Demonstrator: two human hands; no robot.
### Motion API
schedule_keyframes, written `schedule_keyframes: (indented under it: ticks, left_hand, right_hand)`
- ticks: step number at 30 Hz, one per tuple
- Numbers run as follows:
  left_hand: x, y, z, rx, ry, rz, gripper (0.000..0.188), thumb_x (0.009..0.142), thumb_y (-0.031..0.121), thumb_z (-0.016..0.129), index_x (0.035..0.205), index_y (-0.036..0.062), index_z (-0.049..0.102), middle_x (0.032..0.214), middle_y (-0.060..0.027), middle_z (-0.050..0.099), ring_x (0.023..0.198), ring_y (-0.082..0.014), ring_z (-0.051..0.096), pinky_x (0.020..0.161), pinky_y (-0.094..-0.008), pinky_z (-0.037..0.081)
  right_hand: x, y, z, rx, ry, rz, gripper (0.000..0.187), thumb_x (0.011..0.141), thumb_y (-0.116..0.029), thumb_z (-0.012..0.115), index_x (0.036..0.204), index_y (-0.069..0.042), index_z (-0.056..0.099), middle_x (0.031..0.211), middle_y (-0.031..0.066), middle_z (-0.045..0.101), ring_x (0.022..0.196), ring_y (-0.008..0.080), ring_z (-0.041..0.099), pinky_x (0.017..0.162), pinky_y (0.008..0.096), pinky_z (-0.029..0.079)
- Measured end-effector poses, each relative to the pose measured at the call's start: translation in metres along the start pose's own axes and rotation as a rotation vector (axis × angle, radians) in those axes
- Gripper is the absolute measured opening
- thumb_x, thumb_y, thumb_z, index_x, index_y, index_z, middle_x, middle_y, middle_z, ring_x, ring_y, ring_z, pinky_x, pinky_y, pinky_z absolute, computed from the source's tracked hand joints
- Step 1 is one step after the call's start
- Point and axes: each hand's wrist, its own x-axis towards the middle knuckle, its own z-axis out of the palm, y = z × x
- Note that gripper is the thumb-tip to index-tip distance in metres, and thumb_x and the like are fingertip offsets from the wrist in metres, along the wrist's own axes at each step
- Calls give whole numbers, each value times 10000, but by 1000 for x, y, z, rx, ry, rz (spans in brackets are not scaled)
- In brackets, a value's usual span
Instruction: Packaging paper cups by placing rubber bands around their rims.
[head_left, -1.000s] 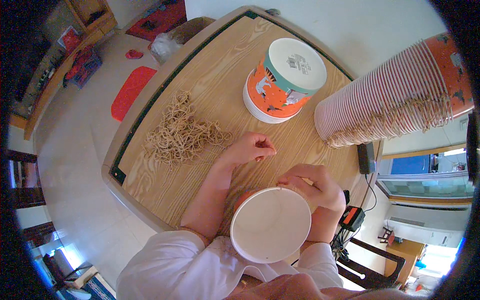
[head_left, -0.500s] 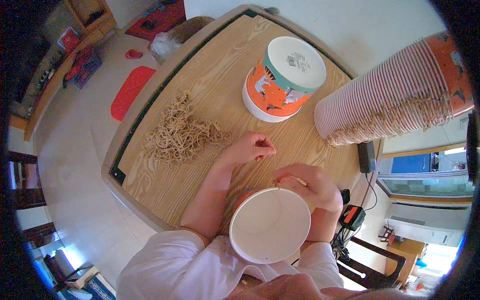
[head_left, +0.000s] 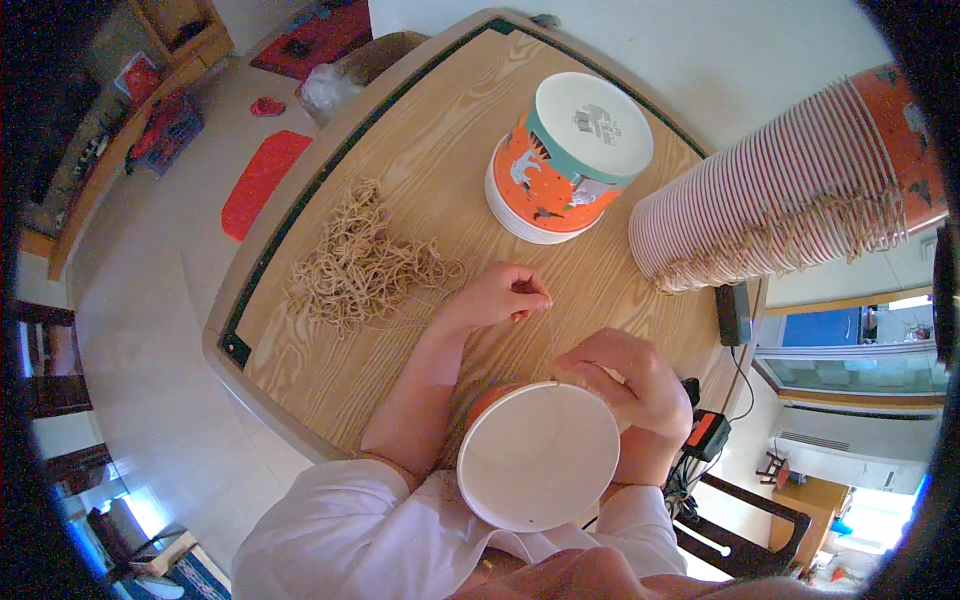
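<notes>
A paper bucket (head_left: 540,460), white inside and orange outside, rests between my forearms with its mouth tipped towards me. Above its far rim, my left hand (head_left: 505,297) is closed in a pinch on a thin string (head_left: 550,325). The string runs down towards my right hand (head_left: 635,378) beside the rim, whose thumb and fingers are also pinched together on it, as far as I can see. A small dark hole shows near the bucket's lower rim. Left of my left hand lies a tangled heap of tan string (head_left: 365,262).
Upside-down orange buckets (head_left: 568,165) are nested at the table's far side. A long stack of nested buckets (head_left: 770,190) with tan strings hanging from it leans at the right. A black power adapter (head_left: 733,315) and cables (head_left: 685,480) lie along the right edge of the wooden table (head_left: 440,140).
My right hand has shifted slightly to the right, away from the rim. The bucket's mouth has dipped a little. My left hand stays in place.
</notes>
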Motion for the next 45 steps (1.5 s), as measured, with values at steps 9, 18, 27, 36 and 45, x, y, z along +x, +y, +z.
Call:
schedule_keyframes:
  ticks: [9,18,27,36,45]
  left_hand:
    - [1,-3,0,2,1,21,98,814,108,656,830,12,638,679,-13,592,558,-65,507,492,-228,421]
    - [0,-1,1,23,-10,33,90,824,98,644,820,9,630,675,-10,586,556,-64,504,492,-223,419]
    - [-35,33,1,-240,177,-26,128,835,114,626,928,28,638,670,-4,576,566,-73,509,491,-228,408]
    - [-164,111,-55,-568,124,499,253,888,113,530,1064,-50,612,891,-153,659,661,-171,602,588,-262,481]
    - [-216,141,-12,-299,-66,690,363,853,-56,430,1202,-45,530,1161,-241,571,1044,-342,596,785,-360,549]
  right_hand:
    - [2,1,0,22,-104,-146,185,842,-192,575,938,-54,652,897,128,635,842,321,614,730,393,500]
    - [1,-10,-6,-87,1,-208,222,806,-193,626,1003,-90,642,977,110,624,915,321,594,746,398,501]
    - [8,-8,13,-165,50,-276,198,721,15,639,904,-59,621,867,108,578,832,291,574,705,371,472]
    - [-30,-27,-11,-556,149,167,132,822,-121,571,907,-57,650,846,136,620,818,322,592,704,398,474]
    - [-76,-103,35,-583,-228,116,203,834,-258,592,931,-94,661,780,129,639,752,338,608,629,420,485]
